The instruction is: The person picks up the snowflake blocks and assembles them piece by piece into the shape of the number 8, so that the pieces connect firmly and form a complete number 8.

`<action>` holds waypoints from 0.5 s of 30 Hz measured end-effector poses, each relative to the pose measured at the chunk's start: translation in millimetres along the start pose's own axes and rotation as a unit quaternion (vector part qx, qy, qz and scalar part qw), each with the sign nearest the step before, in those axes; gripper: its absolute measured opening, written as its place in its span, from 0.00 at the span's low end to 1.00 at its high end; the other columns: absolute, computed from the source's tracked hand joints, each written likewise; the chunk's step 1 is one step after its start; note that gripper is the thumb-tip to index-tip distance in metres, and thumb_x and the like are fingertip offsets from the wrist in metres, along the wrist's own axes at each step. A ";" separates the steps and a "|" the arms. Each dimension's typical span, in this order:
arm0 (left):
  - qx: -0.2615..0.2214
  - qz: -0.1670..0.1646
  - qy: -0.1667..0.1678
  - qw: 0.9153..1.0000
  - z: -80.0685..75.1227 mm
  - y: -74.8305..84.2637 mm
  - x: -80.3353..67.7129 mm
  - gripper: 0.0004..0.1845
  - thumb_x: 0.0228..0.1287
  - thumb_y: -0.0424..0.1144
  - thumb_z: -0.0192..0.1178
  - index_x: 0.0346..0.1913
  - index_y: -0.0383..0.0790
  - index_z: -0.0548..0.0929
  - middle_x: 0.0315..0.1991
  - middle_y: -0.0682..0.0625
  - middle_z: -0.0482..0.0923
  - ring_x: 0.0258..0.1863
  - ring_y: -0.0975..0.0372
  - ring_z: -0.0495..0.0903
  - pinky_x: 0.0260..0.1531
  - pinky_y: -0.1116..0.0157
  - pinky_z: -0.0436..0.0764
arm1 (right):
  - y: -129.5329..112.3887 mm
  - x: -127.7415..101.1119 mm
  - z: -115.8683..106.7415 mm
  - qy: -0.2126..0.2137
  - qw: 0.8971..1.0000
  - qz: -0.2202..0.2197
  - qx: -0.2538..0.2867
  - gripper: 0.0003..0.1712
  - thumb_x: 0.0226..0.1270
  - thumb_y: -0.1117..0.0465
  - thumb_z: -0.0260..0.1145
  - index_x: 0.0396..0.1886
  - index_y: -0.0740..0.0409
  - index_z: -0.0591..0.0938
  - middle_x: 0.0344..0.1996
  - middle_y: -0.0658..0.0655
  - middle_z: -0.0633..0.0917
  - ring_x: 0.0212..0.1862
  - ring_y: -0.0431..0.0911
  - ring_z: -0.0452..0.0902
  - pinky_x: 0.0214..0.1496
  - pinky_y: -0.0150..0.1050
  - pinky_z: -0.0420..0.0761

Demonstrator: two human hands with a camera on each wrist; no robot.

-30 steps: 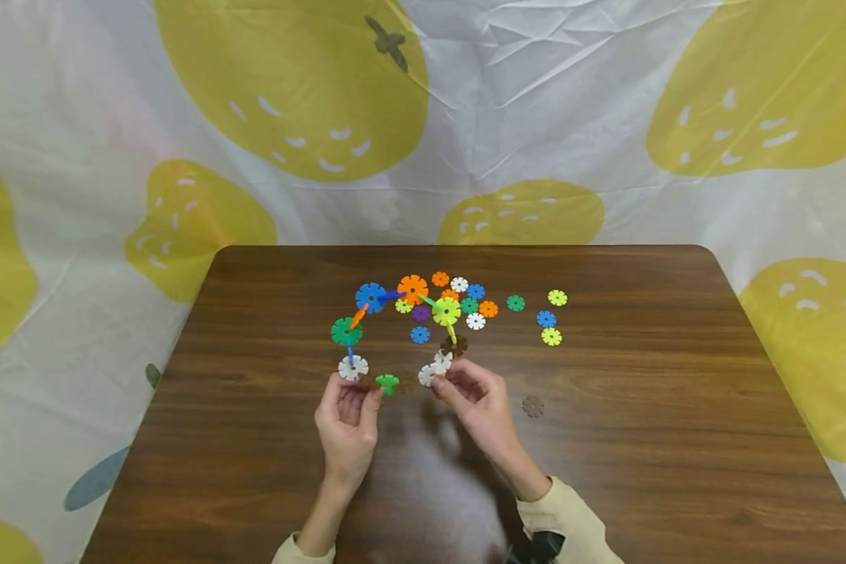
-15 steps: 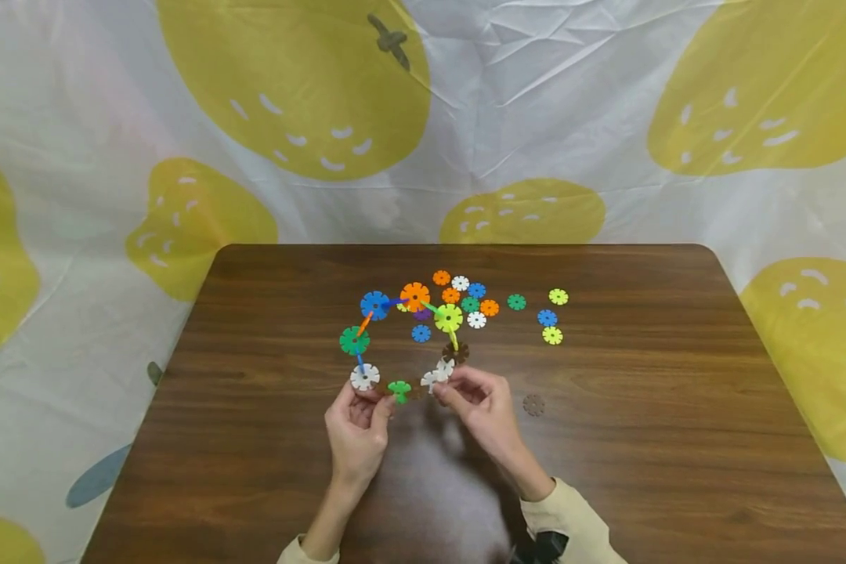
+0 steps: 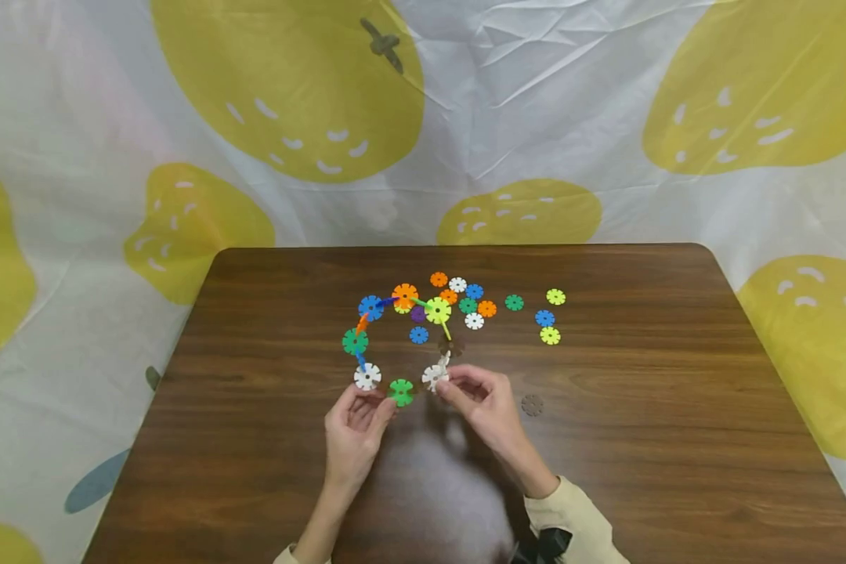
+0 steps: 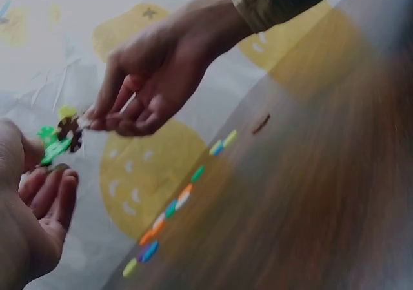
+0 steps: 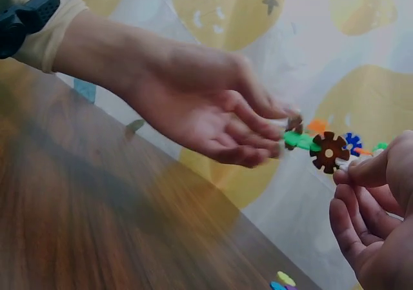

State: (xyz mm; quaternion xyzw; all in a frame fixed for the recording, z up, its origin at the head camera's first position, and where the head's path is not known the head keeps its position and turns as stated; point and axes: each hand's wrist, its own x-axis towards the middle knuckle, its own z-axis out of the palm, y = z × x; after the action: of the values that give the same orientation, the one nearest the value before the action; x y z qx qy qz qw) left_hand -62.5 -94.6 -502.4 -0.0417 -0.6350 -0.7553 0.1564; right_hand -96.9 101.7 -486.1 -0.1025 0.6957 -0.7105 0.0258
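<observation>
- Where the green disc [image 3: 398, 388] looked foreshortened half a second ago, it now shows its full round face to the head camera, as does the white disc [image 3: 429, 379] nearest the right hand [image 3: 485, 406].
- The disc chain [image 3: 371, 302] is held above the tabletop [image 3: 663, 407], left of its middle, bowing toward the far edge; being roughly round, its long axis cannot be told.
- Both hands pinch: the left hand [image 3: 350, 442] beside the green disc, the right on that white one.
</observation>
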 end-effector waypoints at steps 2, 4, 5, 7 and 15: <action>0.012 -0.010 0.019 1.000 -7.6 -1.0 -0.6 0.07 0.63 0.18 0.60 0.38 0.14 0.72 0.27 0.54 0.80 0.25 0.68 0.82 0.28 0.73 0.84 | 0.5 1.9 -2.5 -0.002 1.000 0.002 -0.002 0.10 0.63 0.74 0.68 0.42 0.76 0.84 0.34 0.72 0.86 0.33 0.39 0.84 0.39 0.32 0.86; 0.026 -0.003 0.052 0.998 -15.4 -0.1 -0.5 0.08 0.68 0.22 0.58 0.38 0.16 0.72 0.25 0.55 0.77 0.23 0.69 0.78 0.25 0.75 0.80 | 0.6 3.3 -5.0 -0.005 1.000 0.008 -0.003 0.10 0.64 0.73 0.67 0.43 0.76 0.84 0.35 0.73 0.86 0.33 0.40 0.83 0.40 0.33 0.86; 0.031 0.008 0.068 0.997 -18.6 2.0 0.1 0.08 0.69 0.23 0.57 0.38 0.16 0.72 0.25 0.56 0.75 0.22 0.68 0.75 0.24 0.75 0.78 | 0.7 3.8 -5.9 -0.009 1.000 0.011 -0.005 0.10 0.64 0.73 0.67 0.43 0.75 0.84 0.35 0.73 0.86 0.33 0.40 0.83 0.40 0.34 0.86; 0.041 0.046 0.084 0.995 -22.0 8.1 2.8 0.08 0.71 0.24 0.55 0.39 0.17 0.72 0.26 0.55 0.74 0.23 0.68 0.73 0.24 0.76 0.76 | 0.6 4.5 -6.9 -0.018 1.000 0.018 -0.013 0.10 0.65 0.72 0.67 0.44 0.75 0.84 0.36 0.73 0.86 0.33 0.40 0.83 0.40 0.35 0.87; 0.288 0.106 -0.072 0.949 5.0 31.8 21.3 0.06 0.63 0.26 0.66 0.41 0.33 0.86 0.34 0.46 0.85 0.30 0.64 0.85 0.33 0.74 0.84 | 5.8 7.7 -1.4 -0.068 0.996 0.020 -0.060 0.08 0.67 0.68 0.67 0.42 0.70 0.86 0.36 0.71 0.87 0.32 0.38 0.82 0.39 0.32 0.83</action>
State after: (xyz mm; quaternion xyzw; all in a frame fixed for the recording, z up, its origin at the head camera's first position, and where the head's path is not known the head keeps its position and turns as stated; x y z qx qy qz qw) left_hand -74.2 -98.3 -465.8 -0.1168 -0.8269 -0.5145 0.1948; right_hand -105.2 101.5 -491.0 -0.1377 0.7353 -0.6586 0.0811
